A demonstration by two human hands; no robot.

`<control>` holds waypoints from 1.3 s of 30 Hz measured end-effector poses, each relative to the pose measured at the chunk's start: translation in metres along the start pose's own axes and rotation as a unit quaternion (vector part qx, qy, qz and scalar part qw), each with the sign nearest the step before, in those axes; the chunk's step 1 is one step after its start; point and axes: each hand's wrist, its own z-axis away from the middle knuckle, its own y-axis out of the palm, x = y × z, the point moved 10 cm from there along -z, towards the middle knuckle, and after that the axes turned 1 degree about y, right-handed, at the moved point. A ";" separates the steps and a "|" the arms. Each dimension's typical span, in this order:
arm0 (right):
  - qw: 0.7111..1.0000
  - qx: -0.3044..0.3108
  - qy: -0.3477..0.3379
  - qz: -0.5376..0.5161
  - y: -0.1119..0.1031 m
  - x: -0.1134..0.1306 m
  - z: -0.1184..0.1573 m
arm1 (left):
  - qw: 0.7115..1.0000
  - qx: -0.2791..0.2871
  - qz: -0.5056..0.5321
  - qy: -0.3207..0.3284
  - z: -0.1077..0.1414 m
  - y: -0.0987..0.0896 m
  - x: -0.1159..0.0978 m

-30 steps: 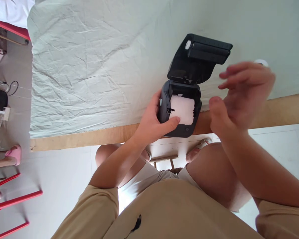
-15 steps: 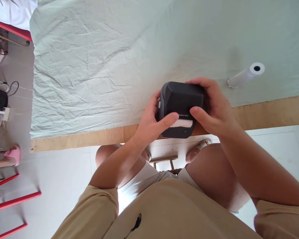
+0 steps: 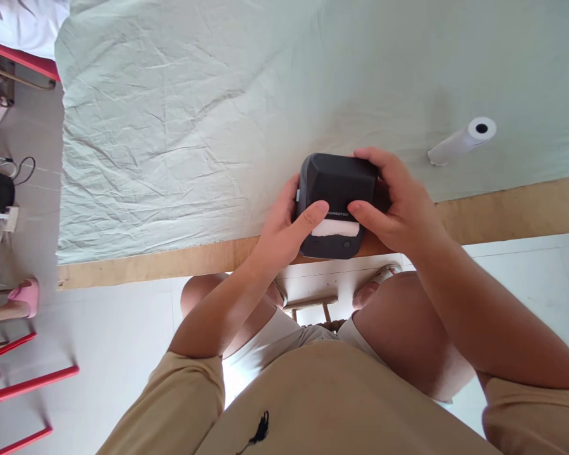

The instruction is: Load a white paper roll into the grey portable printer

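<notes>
A black label printer (image 3: 341,183) is held between my two hands above the table's front edge. A strip of white paper (image 3: 336,228) sticks out of the slot on its front, below the printed lettering. My left hand (image 3: 291,218) grips the printer's left side, thumb on the front near the slot, fingers mostly hidden behind it. My right hand (image 3: 398,199) wraps the right side, its thumb resting on the front by the lettering and its fingers at the top right corner. Right of the hands, a white paper roll (image 3: 459,142) stands upright on the tablecloth.
A wrinkled pale green cloth (image 3: 171,139) covers the table, with a bare wooden edge (image 3: 156,262) along the front. At left are red stool legs (image 3: 33,385), cables with a power strip (image 3: 12,218), and another person's foot in a pink shoe (image 3: 26,297).
The printer has shifted slightly left and a little up in view with both hands. My right thumb has slid a little along its front.
</notes>
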 end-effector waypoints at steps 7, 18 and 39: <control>1.000 0.004 -0.016 -0.020 0.001 0.007 -0.001 | 0.998 0.002 0.026 0.057 -0.006 0.001 -0.004; 0.998 -0.003 -0.038 0.057 -0.010 0.025 -0.001 | 0.994 -0.085 0.052 0.040 -0.010 -0.012 0.004; 0.954 -0.286 -0.074 -0.044 -0.051 0.064 -0.007 | 0.996 -0.054 0.058 0.046 -0.012 -0.003 0.004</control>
